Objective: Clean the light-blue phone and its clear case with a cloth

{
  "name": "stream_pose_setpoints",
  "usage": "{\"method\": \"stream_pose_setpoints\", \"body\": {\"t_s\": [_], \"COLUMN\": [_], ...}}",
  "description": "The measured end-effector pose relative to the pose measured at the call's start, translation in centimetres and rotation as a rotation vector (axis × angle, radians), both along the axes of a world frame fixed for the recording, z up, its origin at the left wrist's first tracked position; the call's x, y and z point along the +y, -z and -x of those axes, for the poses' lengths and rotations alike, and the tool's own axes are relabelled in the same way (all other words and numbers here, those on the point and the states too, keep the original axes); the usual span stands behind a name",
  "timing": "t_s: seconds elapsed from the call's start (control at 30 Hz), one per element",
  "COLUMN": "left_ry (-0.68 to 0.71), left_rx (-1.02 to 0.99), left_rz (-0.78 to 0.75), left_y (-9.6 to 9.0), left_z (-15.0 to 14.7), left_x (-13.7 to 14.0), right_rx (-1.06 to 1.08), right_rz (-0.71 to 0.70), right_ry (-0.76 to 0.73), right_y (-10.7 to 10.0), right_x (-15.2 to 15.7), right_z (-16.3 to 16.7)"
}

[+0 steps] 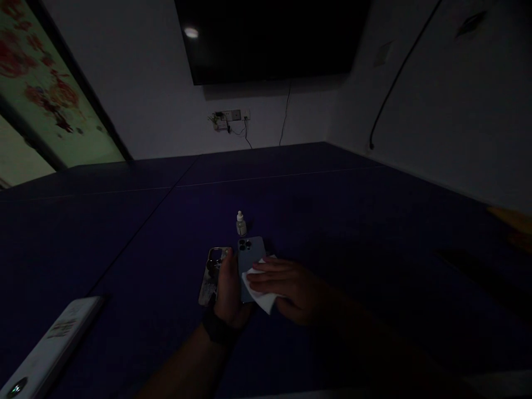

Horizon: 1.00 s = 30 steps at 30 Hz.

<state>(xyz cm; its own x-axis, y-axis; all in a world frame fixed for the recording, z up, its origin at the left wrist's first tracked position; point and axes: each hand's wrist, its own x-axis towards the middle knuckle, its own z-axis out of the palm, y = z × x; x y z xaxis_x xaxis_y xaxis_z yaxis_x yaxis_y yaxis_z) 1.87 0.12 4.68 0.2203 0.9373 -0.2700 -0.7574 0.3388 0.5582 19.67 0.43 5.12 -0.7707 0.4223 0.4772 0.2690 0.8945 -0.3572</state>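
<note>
Your left hand (229,293) grips the blue phone (251,256), its camera side up, in front of you. Your right hand (293,287) holds a white cloth (265,301) against the phone's back. The phone case (208,289) lies just left of your left hand; a small dropper bottle (241,226) stands upright just beyond the phone.

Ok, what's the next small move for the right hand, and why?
I'd probably slide the right hand and white cloth toward the camera end of the phone: the cloth lies on the lower part of its back, the camera end is uncovered, and the left hand has hold of its edge.
</note>
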Motion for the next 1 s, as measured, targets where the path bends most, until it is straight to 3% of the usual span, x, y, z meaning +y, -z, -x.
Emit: {"method": "stream_pose_setpoints", "body": {"t_s": [0.17, 0.37, 0.57, 0.7, 0.77, 0.9, 1.0], "left_ry": [-0.005, 0.03, -0.027, -0.043, -0.06, -0.041, -0.03], "left_rx": [0.023, 0.043, 0.062, 0.036, 0.049, 0.063, 0.046], "left_rz": [-0.036, -0.032, -0.011, -0.018, -0.007, -0.001, -0.011], "left_y": [-0.3, -0.5, -0.3, -0.3, -0.4, -0.7, -0.4], "left_z": [-0.2, 0.1, 0.4, 0.3, 0.2, 0.0, 0.0], "left_x": [-0.2, -0.3, 0.1, 0.0, -0.1, -0.2, -0.3], "right_rx": [0.004, 0.028, 0.088, 0.069, 0.133, 0.215, 0.109], "right_rz": [-0.02, 0.028, -0.036, 0.03, 0.027, -0.067, -0.064], "right_ry": [0.213, -0.043, 0.214, -0.037, -0.088, 0.185, 0.311], "right_y": [0.2, 0.1, 0.2, 0.6, 0.7, 1.0, 0.9], "right_x": [0.3, -0.2, 0.2, -0.1, 0.1, 0.9, 0.4], "right_z": [-0.1, 0.3, 0.0, 0.6, 0.3, -0.5, 0.4]}}
